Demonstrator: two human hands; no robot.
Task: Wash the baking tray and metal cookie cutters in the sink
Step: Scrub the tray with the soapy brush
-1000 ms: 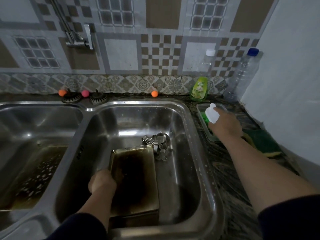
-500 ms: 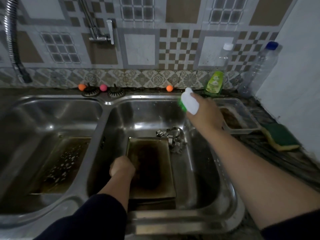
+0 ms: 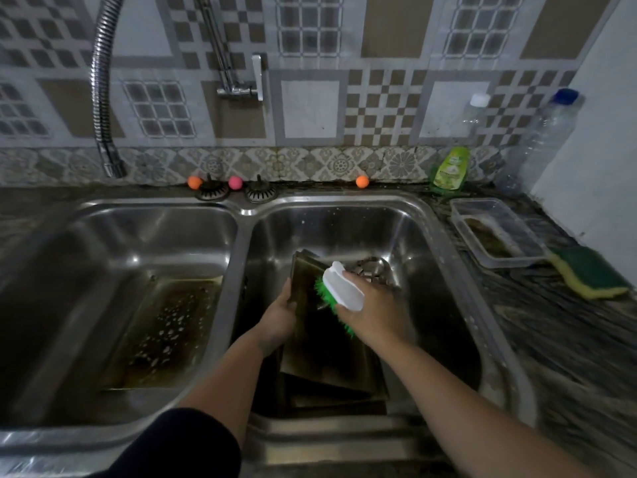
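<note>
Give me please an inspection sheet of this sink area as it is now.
Surface: steel double sink; dirty water in left basin.
Job's things: baking tray in right basin; cookie cutters behind it.
Clutter: sponge, plastic container, soap bottle, two clear bottles, three small balls.
Grippers: left hand grips tray edge; right hand holds green-bristled brush on tray.
Cables: nothing seen; a metal hose hangs.
Surroundings: tiled wall, wall tap.

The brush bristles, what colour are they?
Bright green, under a white handle, on the scrub brush in the right hand; head view.
</note>
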